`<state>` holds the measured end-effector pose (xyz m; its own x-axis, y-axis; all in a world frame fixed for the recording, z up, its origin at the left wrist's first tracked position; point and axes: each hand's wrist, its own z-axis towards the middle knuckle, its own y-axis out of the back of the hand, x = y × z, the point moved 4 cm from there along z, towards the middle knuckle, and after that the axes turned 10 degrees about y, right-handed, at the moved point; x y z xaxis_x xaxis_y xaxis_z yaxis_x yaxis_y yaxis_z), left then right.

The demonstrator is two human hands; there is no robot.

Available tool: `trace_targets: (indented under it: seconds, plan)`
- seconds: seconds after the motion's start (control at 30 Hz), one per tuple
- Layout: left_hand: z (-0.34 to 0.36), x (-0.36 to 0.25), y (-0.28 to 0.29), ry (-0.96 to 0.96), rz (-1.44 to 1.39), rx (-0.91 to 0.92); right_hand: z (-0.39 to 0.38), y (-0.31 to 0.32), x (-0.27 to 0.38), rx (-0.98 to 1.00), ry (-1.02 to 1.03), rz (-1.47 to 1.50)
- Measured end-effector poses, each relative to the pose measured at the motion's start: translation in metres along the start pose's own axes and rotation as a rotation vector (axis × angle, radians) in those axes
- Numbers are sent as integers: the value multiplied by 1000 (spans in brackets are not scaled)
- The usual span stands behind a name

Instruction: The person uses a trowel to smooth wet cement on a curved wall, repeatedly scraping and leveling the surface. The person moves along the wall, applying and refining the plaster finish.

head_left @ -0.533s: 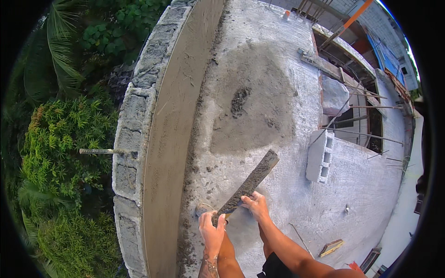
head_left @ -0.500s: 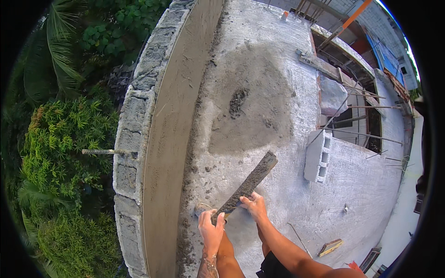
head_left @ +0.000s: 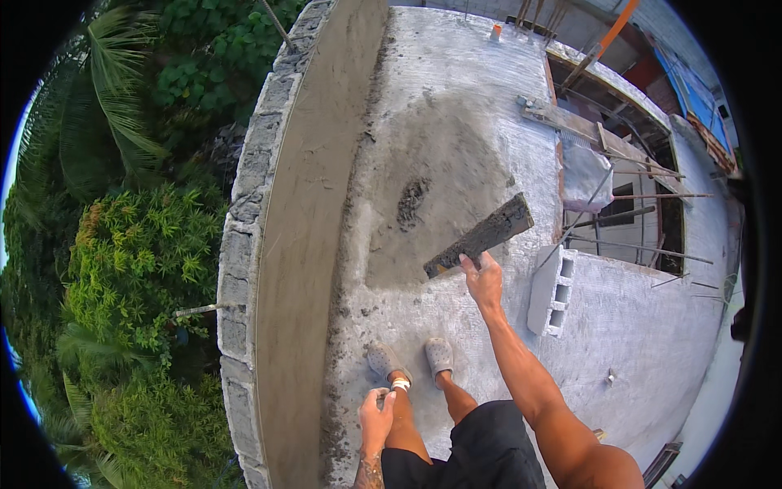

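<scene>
My right hand [head_left: 482,281] grips a mortar-caked board [head_left: 481,232] near one end, holding it out over the grey mortar patch [head_left: 436,143] on the concrete slab. My left hand [head_left: 376,414] hangs low by my left leg, fingers loosely curled and apart, with nothing visible in it. Both grey clogs [head_left: 438,354] stand on the slab below the board. To their left runs the plastered inner face of a low wall [head_left: 293,244].
A hollow block [head_left: 547,289] lies right of my arm, beside an opening with rods, planks and a white sack [head_left: 585,175]. The block wall's rough top [head_left: 236,310] edges a drop to dense greenery [head_left: 130,285], with bars [head_left: 195,310] sticking out. An orange pole [head_left: 611,33] leans at upper right.
My left hand has let go of the board and dropped lower. My right hand has carried the board up and to the right, farther from my body. My view has shifted, showing more legs.
</scene>
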<state>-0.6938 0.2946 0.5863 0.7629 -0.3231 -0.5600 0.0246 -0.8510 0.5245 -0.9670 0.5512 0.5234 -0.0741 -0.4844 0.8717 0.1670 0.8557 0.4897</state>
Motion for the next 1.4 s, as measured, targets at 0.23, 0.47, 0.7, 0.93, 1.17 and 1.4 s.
trace_targets:
  seconds: [0.23,0.47,0.7,0.93,1.17,1.4]
  plan:
    - [69,-56,-107,-36,-193,238,116,-19,-27,-182,138,-183]
    - [196,-116,-184,15,-133,313,193,-54,-45,-185,172,-200]
    - [278,-136,-245,38,-158,299,230,-87,-96,-42,273,-308]
    - [293,-136,-304,101,-260,231,241,-202,-298,380,351,-532]
    - [265,-135,-354,360,-372,99,256,-165,-297,324,358,-355]
    - [283,-147,-354,231,-367,228,282,-201,-326,395,285,-258]
